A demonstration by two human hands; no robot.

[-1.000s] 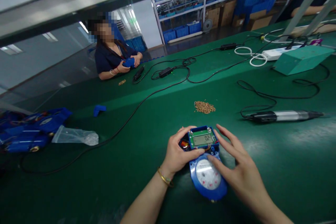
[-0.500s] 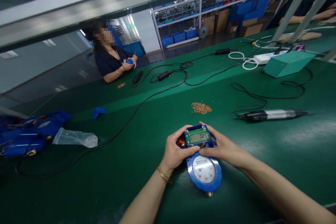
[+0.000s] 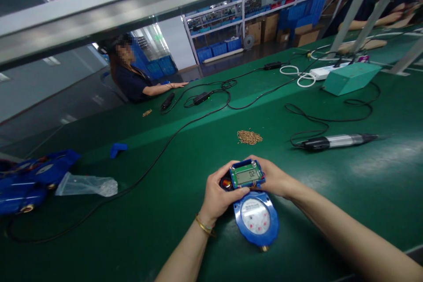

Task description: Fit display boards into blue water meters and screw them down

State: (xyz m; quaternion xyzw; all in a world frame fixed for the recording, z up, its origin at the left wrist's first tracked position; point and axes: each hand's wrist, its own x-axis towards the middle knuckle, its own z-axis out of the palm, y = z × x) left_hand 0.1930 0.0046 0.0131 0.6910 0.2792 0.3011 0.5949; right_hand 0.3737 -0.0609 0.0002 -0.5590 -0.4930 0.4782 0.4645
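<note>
A blue water meter (image 3: 274,224) lies on the green bench with its round dial facing up. Attached at its far side is an uncovered box holding a green circuit board and a small display (image 3: 247,176) that reads about 0.2. My left hand (image 3: 214,196) grips the box's left side, thumb across its near edge, beside a dark round compartment with a reddish part. Around the right and far side of the box curls my right hand (image 3: 276,177); its fingertips are partly hidden behind it. Thin coloured wires show at the box's near edge.
Beyond the meter lies a pile of small brass-coloured screws (image 3: 250,137). An electric screwdriver (image 3: 340,142) rests to the right, near a green box (image 3: 352,79). More blue meters (image 3: 23,191) and a clear plastic bag (image 3: 87,185) sit left. Cables cross the bench; a co-worker (image 3: 132,79) sits opposite.
My right thumb has left the box's near edge, and that hand has shifted to the box's right and far side. The co-worker's arm now stretches along the bench. The view has shifted slightly.
</note>
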